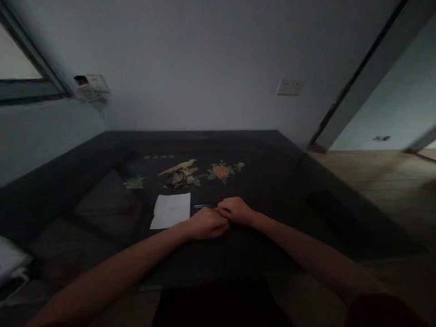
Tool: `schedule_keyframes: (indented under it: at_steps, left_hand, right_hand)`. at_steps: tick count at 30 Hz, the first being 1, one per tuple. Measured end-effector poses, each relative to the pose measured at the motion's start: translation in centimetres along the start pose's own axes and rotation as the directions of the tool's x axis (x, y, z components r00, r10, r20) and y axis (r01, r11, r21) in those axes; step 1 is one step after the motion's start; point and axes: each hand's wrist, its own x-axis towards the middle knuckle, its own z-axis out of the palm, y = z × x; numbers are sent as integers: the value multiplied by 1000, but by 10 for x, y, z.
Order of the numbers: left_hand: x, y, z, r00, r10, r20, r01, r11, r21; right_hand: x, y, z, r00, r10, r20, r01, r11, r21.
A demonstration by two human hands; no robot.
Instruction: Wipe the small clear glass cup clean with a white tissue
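Note:
My left hand (pixel 209 223) is curled closed over the dark tabletop, its knuckles against my right hand (pixel 236 210), which is closed too. Whatever the fingers may hold is hidden. A thin, shiny stick (pixel 203 206), perhaps a pen, shows just behind my left hand; I cannot tell whether the fingers touch it. Left of the hands lies a white sheet of paper (pixel 171 210), with my left forearm near its lower edge. Behind the paper a small dark round object (pixel 176 180), too dim to name, sits over the painted birds.
The dark glossy table (pixel 265 159) bears a painted flower (pixel 221 171) and stands against a pale wall (pixel 190 63). Wall sockets (pixel 290 87) are at right. A white object (pixel 12 261) is at the left edge. Wooden flooring (pixel 384 170) shows at right.

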Motion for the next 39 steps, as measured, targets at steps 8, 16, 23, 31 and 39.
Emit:
schedule_keyframes:
  at_steps: [8,16,23,31,39]
  left_hand:
    - [-3,1,3,998,-3,-66,2,1000,-10]
    - [0,1,8,993,29,-114,-28,999,16]
    - [-1,0,12,987,45,-154,-41,999,29]
    - [-5,0,13,956,177,-235,-152,981,122]
    - [-3,4,9,925,284,-253,-254,956,145]
  right_hand:
    - [-2,-4,-6,1000,1,9,-1,1000,21]
    - [-6,1,-3,999,-20,-39,21,999,35]
    - [5,-10,-11,989,-81,-123,92,992,81]
    - [49,-7,3,963,-250,-101,261,959,108]
    - [64,-6,21,921,-385,65,385,923,18]
